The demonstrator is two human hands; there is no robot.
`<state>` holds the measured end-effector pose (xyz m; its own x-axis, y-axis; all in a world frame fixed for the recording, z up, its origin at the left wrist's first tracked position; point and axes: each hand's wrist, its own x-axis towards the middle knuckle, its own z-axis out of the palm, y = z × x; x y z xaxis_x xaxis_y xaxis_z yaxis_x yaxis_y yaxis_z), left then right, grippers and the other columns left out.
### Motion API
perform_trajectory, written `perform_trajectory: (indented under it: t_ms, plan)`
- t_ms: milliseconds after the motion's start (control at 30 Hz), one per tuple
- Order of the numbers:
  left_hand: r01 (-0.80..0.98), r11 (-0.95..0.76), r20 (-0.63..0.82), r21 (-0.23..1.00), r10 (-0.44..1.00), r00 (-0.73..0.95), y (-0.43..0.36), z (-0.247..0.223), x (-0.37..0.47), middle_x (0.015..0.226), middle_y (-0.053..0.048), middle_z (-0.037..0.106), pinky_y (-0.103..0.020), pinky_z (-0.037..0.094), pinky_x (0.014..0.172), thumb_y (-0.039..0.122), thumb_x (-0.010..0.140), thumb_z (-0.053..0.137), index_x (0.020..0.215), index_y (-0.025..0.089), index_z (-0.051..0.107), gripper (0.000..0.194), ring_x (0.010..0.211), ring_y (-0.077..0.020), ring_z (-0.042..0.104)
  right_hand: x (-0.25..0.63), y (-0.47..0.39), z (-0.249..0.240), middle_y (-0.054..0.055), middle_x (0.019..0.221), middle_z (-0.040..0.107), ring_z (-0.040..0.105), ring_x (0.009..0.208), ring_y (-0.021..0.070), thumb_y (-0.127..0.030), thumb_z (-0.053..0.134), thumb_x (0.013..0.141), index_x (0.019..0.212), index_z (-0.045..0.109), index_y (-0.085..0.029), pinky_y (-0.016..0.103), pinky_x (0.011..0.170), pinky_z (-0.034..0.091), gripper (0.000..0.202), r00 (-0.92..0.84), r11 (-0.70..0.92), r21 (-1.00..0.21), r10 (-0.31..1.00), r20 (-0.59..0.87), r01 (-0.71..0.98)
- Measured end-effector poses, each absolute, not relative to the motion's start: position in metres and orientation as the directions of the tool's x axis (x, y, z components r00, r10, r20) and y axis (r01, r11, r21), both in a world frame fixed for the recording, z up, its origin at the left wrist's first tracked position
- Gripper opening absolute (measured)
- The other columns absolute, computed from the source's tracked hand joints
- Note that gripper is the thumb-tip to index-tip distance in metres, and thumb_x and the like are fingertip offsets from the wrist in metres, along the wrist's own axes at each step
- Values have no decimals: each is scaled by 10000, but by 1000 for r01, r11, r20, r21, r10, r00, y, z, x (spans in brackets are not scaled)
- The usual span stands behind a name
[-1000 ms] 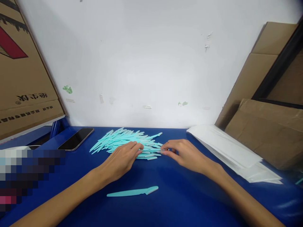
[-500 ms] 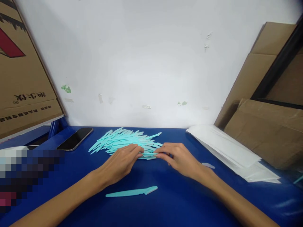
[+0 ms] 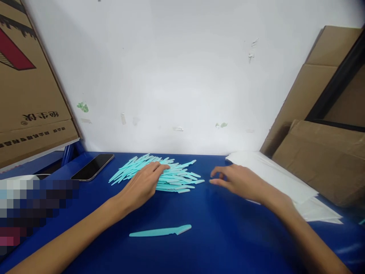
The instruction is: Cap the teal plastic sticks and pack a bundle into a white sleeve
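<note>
A heap of turquoise eyebrow razors [image 3: 176, 177] lies near the back of the blue table. My left hand [image 3: 146, 182] rests over the left-middle of the heap, its fingers stretched across the razors; its thumb is partly hidden. To the right of the heap, my right hand [image 3: 235, 180] hovers with thumb and fingers apart and nothing between them. One razor's tip pokes out of the heap towards it. A single turquoise eyebrow razor [image 3: 159, 231] lies apart in front, nearer to me.
A phone [image 3: 92, 167] lies left of the heap. White sheets or bags [image 3: 285, 182] are stacked at the right, partly behind my right arm. Cardboard boxes stand at the left [image 3: 37, 91] and right [image 3: 322, 160]. The white wall [image 3: 182, 83] borders the table's back edge.
Both hands were pinching one razor between them at the front of the heap. My right hand has let go and moved right; my left has shifted back and left over the heap.
</note>
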<state>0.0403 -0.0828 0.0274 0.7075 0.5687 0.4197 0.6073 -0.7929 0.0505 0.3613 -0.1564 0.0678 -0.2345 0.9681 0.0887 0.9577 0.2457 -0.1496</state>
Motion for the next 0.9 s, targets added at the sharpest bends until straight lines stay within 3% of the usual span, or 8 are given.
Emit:
perform_trajectory:
  t_ms: [167,300,400,467,567,633,733,900]
  plan:
    - [654,-756,417,-1,595,688,-77,27,35,1172,-127,587,-457,427,915,155,1006,325,1312,181,507,357,1059,-281,539,422,-153,57,50,909,742,693,757,259,-431,766,691,970,732,-294,317,610,461,312,84,-102,-99,982,-169,990]
    - [582,-810,400,72,558,727,-92,41,40,1152,-105,588,-446,414,924,264,1013,381,1188,206,582,273,1041,-260,529,445,-151,51,40,694,724,693,689,261,-333,832,553,831,750,-263,309,562,448,298,221,-266,-109,923,-314,958]
    - [495,-830,184,257,545,818,-110,59,41,994,-44,617,-347,447,798,348,992,462,994,226,621,200,920,-207,549,440,-155,57,51,615,711,695,677,266,-265,813,550,662,750,-237,317,567,454,132,244,-324,-115,864,-441,939]
    - [515,-767,12,381,562,827,-120,67,41,976,-14,621,-316,454,762,425,935,576,969,251,634,187,888,-187,563,431,-159,65,66,647,728,699,695,264,-199,774,562,576,742,-224,325,596,470,43,246,-342,-112,833,-495,933]
    - [548,-671,-155,500,553,819,-126,70,41,1004,5,632,-282,454,732,483,834,703,989,281,661,258,940,-189,577,418,-164,73,72,675,737,706,716,244,-120,690,591,552,740,-207,311,647,488,108,261,-374,-140,826,-500,917]
    - [557,-638,-218,531,533,817,-126,68,42,1009,4,639,-272,447,711,483,817,722,956,278,688,250,955,-189,580,412,-164,72,72,689,740,706,714,231,-111,644,621,564,729,-192,288,643,487,131,212,-343,-205,852,-478,917]
    - [553,-622,-245,555,513,823,-124,64,43,980,-6,651,-267,434,672,466,839,701,880,252,711,217,920,-182,586,402,-158,65,44,707,743,705,684,201,-126,607,686,697,710,-186,254,603,471,120,14,-162,-315,905,-424,935]
    - [494,-709,-70,503,537,841,-125,53,44,944,-25,645,-274,430,676,392,921,592,899,234,671,178,857,-179,585,375,-149,56,10,750,744,672,557,149,-283,538,886,892,629,-210,249,561,454,118,-215,118,-369,948,-234,922]
